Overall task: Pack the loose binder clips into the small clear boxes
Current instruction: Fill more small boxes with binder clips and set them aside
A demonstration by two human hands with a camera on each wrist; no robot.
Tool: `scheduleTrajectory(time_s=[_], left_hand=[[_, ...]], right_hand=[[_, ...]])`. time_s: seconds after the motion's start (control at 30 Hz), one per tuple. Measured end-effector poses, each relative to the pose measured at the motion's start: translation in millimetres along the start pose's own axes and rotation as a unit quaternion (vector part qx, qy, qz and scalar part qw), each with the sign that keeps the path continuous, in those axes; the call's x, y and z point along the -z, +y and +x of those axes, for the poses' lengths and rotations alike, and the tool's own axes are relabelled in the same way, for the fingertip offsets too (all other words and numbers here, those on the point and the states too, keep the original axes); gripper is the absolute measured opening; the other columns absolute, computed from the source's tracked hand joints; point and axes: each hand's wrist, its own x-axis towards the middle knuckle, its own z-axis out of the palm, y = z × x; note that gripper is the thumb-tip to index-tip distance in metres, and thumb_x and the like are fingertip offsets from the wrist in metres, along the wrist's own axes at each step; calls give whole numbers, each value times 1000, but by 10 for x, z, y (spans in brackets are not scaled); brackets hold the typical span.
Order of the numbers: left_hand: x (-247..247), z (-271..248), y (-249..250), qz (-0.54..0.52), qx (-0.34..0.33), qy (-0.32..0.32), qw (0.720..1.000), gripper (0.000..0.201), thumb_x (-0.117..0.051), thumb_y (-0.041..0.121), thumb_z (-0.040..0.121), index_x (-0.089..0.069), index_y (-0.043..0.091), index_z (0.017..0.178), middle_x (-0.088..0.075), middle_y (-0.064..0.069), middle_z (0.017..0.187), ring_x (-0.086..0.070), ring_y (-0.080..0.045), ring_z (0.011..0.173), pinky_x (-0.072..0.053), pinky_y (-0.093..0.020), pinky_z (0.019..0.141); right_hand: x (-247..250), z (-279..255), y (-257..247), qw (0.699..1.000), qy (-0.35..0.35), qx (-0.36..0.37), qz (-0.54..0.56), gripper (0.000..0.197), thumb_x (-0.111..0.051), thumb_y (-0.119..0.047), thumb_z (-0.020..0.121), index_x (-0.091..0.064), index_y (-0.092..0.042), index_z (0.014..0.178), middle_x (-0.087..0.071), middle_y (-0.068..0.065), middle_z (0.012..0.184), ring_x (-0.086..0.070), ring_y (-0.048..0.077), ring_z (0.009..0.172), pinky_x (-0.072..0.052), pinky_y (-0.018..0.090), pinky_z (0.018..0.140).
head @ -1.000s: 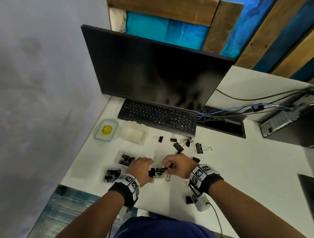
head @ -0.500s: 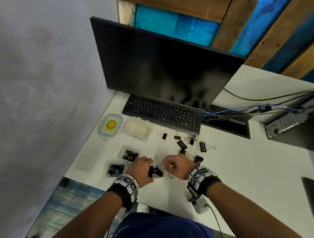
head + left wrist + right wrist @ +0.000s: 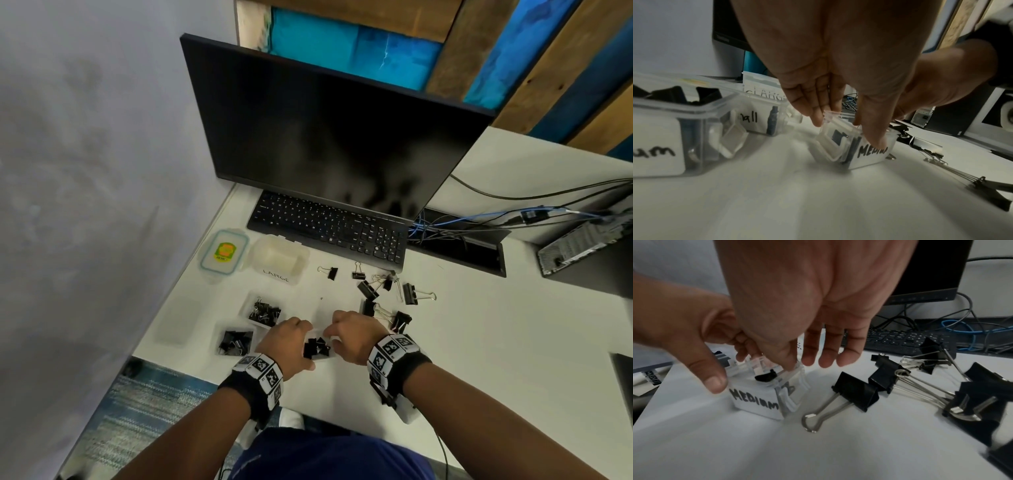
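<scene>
A small clear box labelled MEDIUM (image 3: 318, 356) (image 3: 869, 153) (image 3: 756, 400) stands near the desk's front edge with black binder clips (image 3: 315, 346) inside. My left hand (image 3: 303, 339) (image 3: 838, 126) grips it, thumb on the labelled front and fingers on the raised clear lid edge. My right hand (image 3: 330, 340) (image 3: 791, 368) pinches the box's top right edge with thumb and forefinger; its other fingers hang loose. Loose black clips (image 3: 409, 294) (image 3: 856, 393) lie to the right and behind.
Two more small boxes of clips (image 3: 264, 312) (image 3: 234, 342) sit to the left. A bigger tub marked LARGE (image 3: 279, 258) and its lid (image 3: 224, 254) stand behind them. Keyboard (image 3: 329, 233), monitor (image 3: 325, 137) and cables (image 3: 479, 219) fill the back.
Both hands have stayed on the medium box. The wire clip handle that stuck out below my right hand is no longer seen. The head view has shifted a little.
</scene>
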Motion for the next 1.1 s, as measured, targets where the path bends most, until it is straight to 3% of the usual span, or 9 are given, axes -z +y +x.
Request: scheduleTrajectory(time_s=[0.13,0.27,0.47,0.57,0.73,0.9,1.1], left_hand=[[9,37,19,-9,7,-21,1000,80,-81,41,72,-44,19,140,-48,-1,136,-47,-20,125,-41,-34,103],[-23,48,-7,-19,6,-21,1000,81,-81,41,72,-44,19,140,-47,-1,137,-46,-20,126,-40,-34,103],[-53,65,-35,-23,7,-18,1000,81,-81,40,71,-44,20,141,-46,1,137,-45,-18,127,-39,-32,104],[-43,87,-50,-12,1,-20,1000,81,-80,42,72,-43,21,141,-46,1,137,-45,-18,127,-38,-32,105],[18,166,-61,20,-13,-15,1000,78,-77,45,75,-44,20,141,-48,1,137,-44,-19,128,-36,-32,107],[71,228,-51,43,-22,-25,999,76,-78,45,74,-47,21,139,-51,2,135,-46,-18,125,-36,-32,105],[117,260,-18,57,-29,-30,998,75,-79,45,73,-48,21,137,-54,1,133,-49,-18,122,-38,-37,104]], right_hand=[[61,35,-24,1000,-17,-3,-4,24,-53,-30,93,-66,-27,113,-53,-2,110,-60,23,96,-53,36,75],[120,34,12,997,0,3,80,20,-54,-25,92,-73,-29,96,-60,-8,104,-61,12,83,-54,36,77],[65,0,73,994,-10,7,110,24,-54,-22,93,-73,-27,106,-58,-14,95,-63,15,93,-54,37,80],[28,5,148,992,18,0,124,23,-53,-25,91,-71,-29,105,-60,-11,101,-65,13,88,-55,37,80],[101,65,300,990,72,-39,117,23,-53,-27,94,-67,-23,112,-62,-4,107,-61,15,96,-52,33,84],[239,220,557,986,73,-112,96,31,-52,-25,95,-58,-19,125,-60,1,122,-58,18,107,-49,30,91],[376,436,696,985,41,-160,50,51,-49,-24,96,-39,-16,145,-35,5,154,-45,26,134,-39,38,110]])
